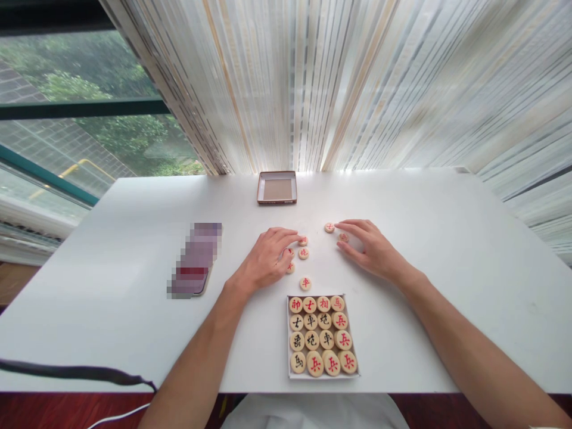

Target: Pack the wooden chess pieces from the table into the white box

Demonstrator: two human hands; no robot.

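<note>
My left hand [267,257] lies on the white table [111,250] with fingers stretched toward several loose round wooden chess pieces [304,253] marked with red characters; its fingertips touch one piece [303,241]. My right hand [370,248] rests flat and open, fingers pointing left, touching a piece [329,227] and partly covering another [343,238]. A single piece [305,283] sits between the hands and a shallow white box [323,335] filled with rows of red and black pieces near the front edge.
An empty brown-lined box lid [277,187] sits at the table's far edge by the striped curtain [357,83]. A blurred phone [196,259] lies to the left. A dark cable [71,372] crosses the front left corner. A window is at far left.
</note>
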